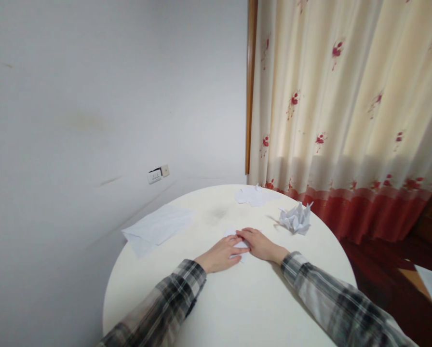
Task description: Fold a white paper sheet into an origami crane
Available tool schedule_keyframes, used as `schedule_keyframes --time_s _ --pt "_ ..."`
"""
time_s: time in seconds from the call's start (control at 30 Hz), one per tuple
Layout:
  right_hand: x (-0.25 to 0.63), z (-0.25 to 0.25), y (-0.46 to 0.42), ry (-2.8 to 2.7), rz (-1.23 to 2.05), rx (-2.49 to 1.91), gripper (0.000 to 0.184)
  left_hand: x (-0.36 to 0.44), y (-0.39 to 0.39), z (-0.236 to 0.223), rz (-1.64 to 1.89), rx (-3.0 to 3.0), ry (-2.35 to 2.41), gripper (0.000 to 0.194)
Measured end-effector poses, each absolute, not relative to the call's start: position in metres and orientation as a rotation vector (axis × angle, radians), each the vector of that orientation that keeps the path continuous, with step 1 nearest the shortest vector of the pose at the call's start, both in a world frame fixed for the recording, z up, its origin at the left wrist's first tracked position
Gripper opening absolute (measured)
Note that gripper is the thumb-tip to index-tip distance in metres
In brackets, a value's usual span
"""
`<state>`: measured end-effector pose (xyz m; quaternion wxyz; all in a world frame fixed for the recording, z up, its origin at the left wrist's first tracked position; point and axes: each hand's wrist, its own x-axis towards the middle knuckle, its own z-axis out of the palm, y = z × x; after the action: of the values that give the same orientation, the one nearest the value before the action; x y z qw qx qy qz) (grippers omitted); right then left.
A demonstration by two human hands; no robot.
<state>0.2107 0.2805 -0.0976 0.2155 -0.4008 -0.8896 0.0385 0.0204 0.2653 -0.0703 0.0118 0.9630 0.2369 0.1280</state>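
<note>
A small piece of white paper (242,244) lies on the round white table (234,308), mostly covered by both hands. My left hand (221,253) rests on it from the left, its fingers stretched out and spread. From the right, my right hand (262,245) lies over the paper's far side with its fingers extended and its fingertips touching those of my left hand. Neither hand is wrapped around anything. The paper's folds are hard to make out under the fingers.
White paper sheets (160,225) lie at the table's left edge. More paper pieces (252,196) sit at the far edge, and a cluster of folded paper shapes (296,219) stands at the right. A wall socket (154,177) is behind; a flowered curtain (331,106) hangs beyond the table.
</note>
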Motion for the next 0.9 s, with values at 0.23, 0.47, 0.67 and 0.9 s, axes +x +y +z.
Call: schedule_keyframes --time_s 0.23,0.47,0.67,0.9 --pt "0.21 -0.1 0.279 -2.373 0.211 -1.043 0.052 0.019 0.265 -0.074 0.443 3.026 0.743 0.031" --pt "0.205 -0.086 0.268 -2.411 0.463 -1.01 0.044 0.02 0.266 -0.08 0.49 3.042 0.79 0.023" --pt "0.212 -0.091 0.279 -2.405 0.399 -1.232 0.056 0.019 0.264 -0.079 0.495 3.018 0.789 0.026" --pt "0.236 -0.114 0.303 -2.334 0.14 -1.395 0.051 0.016 0.261 -0.077 0.429 3.022 0.791 0.032"
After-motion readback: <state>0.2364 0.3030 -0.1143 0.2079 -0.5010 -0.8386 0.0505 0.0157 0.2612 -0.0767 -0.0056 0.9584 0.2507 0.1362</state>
